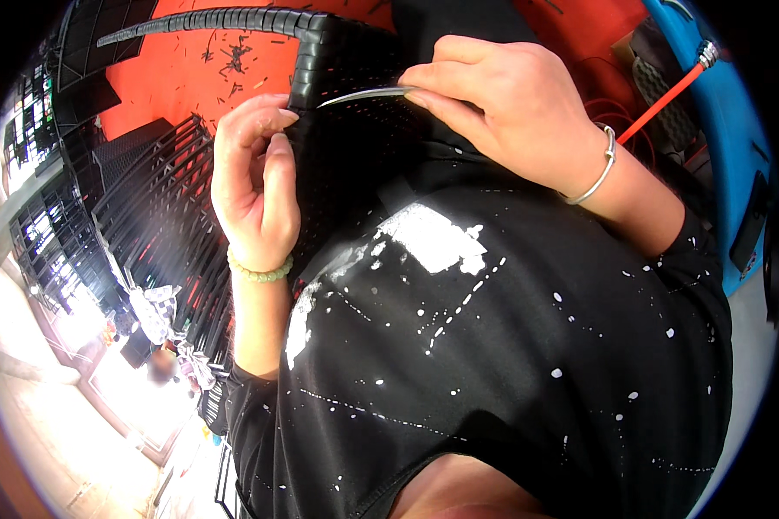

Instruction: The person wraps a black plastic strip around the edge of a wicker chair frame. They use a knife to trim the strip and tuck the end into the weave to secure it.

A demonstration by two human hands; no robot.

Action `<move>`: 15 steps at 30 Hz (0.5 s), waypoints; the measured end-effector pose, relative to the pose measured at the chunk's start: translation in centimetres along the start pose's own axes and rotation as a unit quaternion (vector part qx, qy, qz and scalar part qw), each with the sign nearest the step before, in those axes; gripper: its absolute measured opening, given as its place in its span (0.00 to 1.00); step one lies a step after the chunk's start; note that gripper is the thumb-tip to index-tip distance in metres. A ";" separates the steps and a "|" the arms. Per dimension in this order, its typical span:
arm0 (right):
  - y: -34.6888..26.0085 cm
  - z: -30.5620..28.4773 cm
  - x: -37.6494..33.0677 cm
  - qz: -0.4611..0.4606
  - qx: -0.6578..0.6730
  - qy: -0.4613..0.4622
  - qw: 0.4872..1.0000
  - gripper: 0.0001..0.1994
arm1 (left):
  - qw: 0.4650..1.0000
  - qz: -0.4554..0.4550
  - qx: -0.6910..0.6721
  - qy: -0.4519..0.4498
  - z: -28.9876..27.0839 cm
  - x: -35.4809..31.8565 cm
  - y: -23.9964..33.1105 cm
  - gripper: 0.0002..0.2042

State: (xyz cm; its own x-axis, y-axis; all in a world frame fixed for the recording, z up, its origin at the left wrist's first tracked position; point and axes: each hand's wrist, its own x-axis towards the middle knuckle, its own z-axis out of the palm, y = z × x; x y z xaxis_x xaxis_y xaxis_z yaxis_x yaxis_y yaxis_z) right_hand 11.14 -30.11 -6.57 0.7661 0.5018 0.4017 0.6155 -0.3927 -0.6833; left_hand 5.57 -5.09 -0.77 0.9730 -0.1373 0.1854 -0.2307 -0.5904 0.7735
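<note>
A black wicker frame (pixel 304 73), its bar and post wrapped in flat glossy strands, stands before me. My left hand (pixel 255 177) is at the post's lower end, fingers bent and closed, fingertips against its edge; what lies behind them is hidden. In my right hand (pixel 506 112), thumb and fingers pinch a thin curved strip (pixel 365 94). This strip shines grey and narrows to a point near the post, a little right of my left fingertips. Whether it is a strand or a metal tool I cannot tell. Dark woven mesh (pixel 355 65) lies behind it.
Scraps of black strand (pixel 236 59) are scattered on the red floor (pixel 164 73). Black slatted pieces (pixel 169 208) stand at left. To the right are a red hose (pixel 662 104) with a metal fitting and a blue curved object (pixel 740 173). Another person (pixel 162 367) is far off, lower left.
</note>
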 end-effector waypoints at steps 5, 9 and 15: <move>-0.4 -0.6 0.8 -0.031 -0.004 -0.012 0.999 0.07 | 1.000 -0.012 -0.005 0.001 0.0 0.0 0.3 0.14; -0.3 -1.0 1.5 -0.071 -0.017 -0.022 0.997 0.07 | 1.000 -0.006 -0.021 0.010 0.2 0.1 0.3 0.14; -0.6 -0.7 0.7 -0.112 -0.086 -0.052 0.989 0.03 | 0.999 -0.008 0.051 -0.004 -0.1 0.3 0.8 0.13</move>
State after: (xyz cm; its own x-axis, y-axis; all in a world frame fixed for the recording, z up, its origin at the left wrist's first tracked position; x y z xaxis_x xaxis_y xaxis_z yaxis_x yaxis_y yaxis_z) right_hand 11.40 -30.08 -5.47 0.5886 0.6646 0.4603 0.7974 -0.3834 -0.4661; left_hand 5.69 -5.51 -0.05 0.9766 -0.1338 0.1683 -0.2142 -0.6704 0.7104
